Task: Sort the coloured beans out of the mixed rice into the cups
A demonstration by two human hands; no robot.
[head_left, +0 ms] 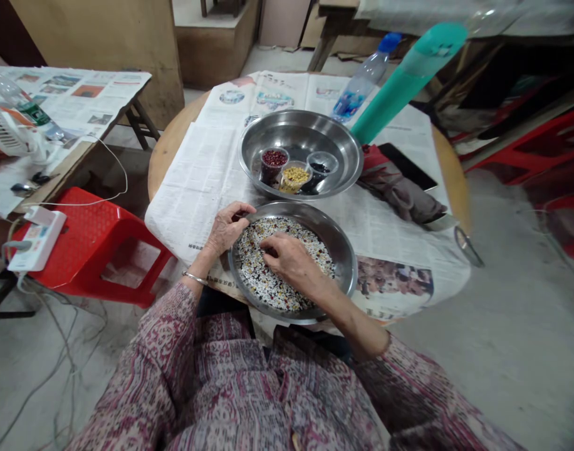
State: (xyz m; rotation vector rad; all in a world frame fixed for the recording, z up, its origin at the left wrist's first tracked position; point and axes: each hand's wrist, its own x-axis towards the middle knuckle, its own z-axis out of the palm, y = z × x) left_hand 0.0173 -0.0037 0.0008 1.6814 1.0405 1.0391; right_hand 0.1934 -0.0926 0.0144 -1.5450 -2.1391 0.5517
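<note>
The right hand [287,260] has its fingers curled over mixed white, black, red and yellow beans [263,275] in a round steel basin [348,269] — whether it pinches any, I cannot tell. The left hand [229,227], loosely spread, has its fingertips at that basin's left rim. The basin sits by the near edge of the round wooden worktop [174,150], over printed newspaper [193,175]. Just beyond, a second steel basin [350,156] holds three small clear plastic cups — dark red beans [274,158], yellow beans [295,175], black beans [321,168]. Toward the far right edge are a blue-capped clear plastic bottle [365,81] and a tall green cylinder [400,88].
</note>
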